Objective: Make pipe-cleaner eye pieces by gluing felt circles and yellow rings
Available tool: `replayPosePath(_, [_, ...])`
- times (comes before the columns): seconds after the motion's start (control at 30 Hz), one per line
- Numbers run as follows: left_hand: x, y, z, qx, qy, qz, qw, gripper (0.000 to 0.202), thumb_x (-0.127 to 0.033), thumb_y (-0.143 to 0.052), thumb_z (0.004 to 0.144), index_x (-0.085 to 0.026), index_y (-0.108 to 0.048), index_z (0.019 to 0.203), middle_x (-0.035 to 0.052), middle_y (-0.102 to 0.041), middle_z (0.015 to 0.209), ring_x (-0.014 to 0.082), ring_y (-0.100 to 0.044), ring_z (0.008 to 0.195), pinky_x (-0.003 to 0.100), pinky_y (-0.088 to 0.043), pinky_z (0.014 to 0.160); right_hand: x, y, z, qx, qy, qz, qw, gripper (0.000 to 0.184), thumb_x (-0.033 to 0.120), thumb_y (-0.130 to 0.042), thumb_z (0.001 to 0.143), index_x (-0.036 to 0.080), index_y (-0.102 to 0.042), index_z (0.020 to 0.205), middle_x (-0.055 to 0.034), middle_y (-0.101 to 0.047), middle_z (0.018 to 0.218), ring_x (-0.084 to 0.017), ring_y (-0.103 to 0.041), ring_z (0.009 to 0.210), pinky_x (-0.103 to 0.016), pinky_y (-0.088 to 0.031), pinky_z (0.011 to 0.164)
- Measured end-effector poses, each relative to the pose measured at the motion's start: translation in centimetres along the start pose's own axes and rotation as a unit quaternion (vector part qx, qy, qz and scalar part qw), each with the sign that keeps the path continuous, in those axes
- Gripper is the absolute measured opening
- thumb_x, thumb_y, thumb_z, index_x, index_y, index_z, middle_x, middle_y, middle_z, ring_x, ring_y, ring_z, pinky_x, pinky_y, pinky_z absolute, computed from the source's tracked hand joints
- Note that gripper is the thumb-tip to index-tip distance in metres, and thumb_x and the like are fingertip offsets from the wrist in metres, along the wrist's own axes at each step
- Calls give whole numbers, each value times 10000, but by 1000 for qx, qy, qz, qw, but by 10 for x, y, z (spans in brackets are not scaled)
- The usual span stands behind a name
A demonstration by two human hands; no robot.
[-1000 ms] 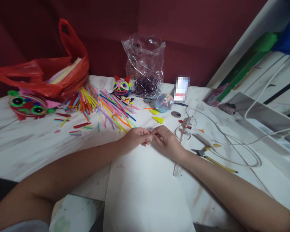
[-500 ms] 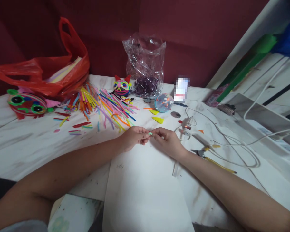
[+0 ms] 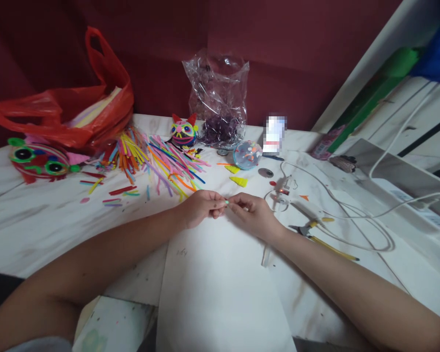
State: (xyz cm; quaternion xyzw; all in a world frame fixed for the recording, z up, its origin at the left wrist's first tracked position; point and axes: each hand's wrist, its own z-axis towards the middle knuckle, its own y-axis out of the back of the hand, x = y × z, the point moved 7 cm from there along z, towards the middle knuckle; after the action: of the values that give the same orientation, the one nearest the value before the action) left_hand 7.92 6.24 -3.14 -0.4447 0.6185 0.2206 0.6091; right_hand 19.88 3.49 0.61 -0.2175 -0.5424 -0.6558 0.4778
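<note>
In the head view, the fingers of your left hand (image 3: 201, 209) and right hand (image 3: 254, 215) pinch a tiny pale-green piece (image 3: 226, 202) above the far end of the white sheet (image 3: 220, 293); it looks unattached, while the pipe-cleaner figure (image 3: 40, 159) at left seems finished

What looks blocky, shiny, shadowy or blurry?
In the head view: blocky squares cover the bright oblong; glare streaks the clear bag; shadow runs beside the right arm; the green bit between left hand and right hand is too fuzzy to identify.
</note>
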Motion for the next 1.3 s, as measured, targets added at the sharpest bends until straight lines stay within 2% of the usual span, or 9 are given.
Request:
replayPosePath(0.17, [4, 2, -1, -17, 34, 31, 999, 297, -326, -768, 545, -120, -565, 610, -26, -506, 496, 64, -445, 461, 208, -307, 474, 4, 1, 0, 5, 32, -41, 999, 104, 225, -533, 771, 174, -617, 803, -14, -622, 723, -115, -526, 632, -223, -397, 575])
replayPosePath(0.37, [-9, 7, -2, -80, -41, 80, 993, 224, -335, -653, 669, -121, -587, 684, -20, -535, 523, 56, -408, 416, 197, -307, 436, -30, 2, 4, -10, -142, 55, 988, 124, 290, -536, 718, 176, -548, 671, 26, -556, 576, -89, -440, 497, -209, -337, 473])
replayPosePath(0.47, [-14, 11, -3, -126, -59, 192, 972, 142, -272, -616, 671, -133, -591, 667, -49, -491, 464, 63, -413, 429, 187, -320, 453, -45, 15, 10, 4, -201, -52, 978, 121, 233, -541, 695, 177, -561, 590, 19, -540, 501, -93, -428, 456, -214, -309, 445])
replayPosePath(0.6, [-16, 12, -4, -140, -64, 266, 952, 115, -254, -577, 667, -143, -604, 673, -50, -507, 479, 77, -449, 463, 188, -342, 476, -37, 31, 22, 31, -86, -239, 967, 130, 119, -546, 680, 184, -659, 687, -16, -631, 631, -118, -505, 550, -224, -351, 514])
replayPosePath(0.7, [-15, 14, -3, -140, -63, 270, 951, 117, -257, -565, 662, -146, -600, 670, -46, -512, 483, 85, -464, 467, 191, -352, 472, -23, 18, 20, 102, 50, -208, 972, 224, 119, -565, 704, 194, -684, 878, -27, -659, 769, -130, -549, 640, -228, -417, 594])
replayPosePath(0.77, [-15, 15, -1, -140, -62, 272, 950, 118, -256, -561, 660, -146, -600, 673, -46, -510, 483, 86, -468, 464, 190, -353, 469, -16, 7, 16, 142, 107, -185, 966, 222, 115, -582, 712, 188, -689, 892, -50, -659, 822, -152, -580, 735, -245, -452, 663])
replayPosePath(0.9, [-14, 14, 0, -126, -65, 283, 949, 119, -256, -558, 667, -146, -604, 672, -40, -519, 495, 86, -474, 471, 190, -357, 478, -21, 5, 17, 119, 72, -231, 963, 204, 49, -536, 730, 173, -695, 764, -76, -662, 829, -171, -602, 782, -269, -466, 724])
replayPosePath(1.1, [-12, 12, 1, -113, -74, 288, 948, 125, -258, -555, 690, -145, -609, 694, -40, -518, 503, 86, -478, 478, 188, -361, 490, -32, 14, 22, 50, -19, -289, 956, 185, 91, -579, 719, 143, -694, 855, -80, -677, 810, -169, -590, 697, -265, -445, 653])
replayPosePath(1.3, [-12, 11, 0, -116, -63, 276, 952, 93, -215, -554, 694, -141, -604, 667, -45, -515, 485, 82, -469, 466, 184, -349, 478, -32, 5, 21, 26, 24, -231, 972, 261, 38, -523, 690, 174, -692, 836, -54, -685, 822, -152, -597, 718, -253, -455, 688])
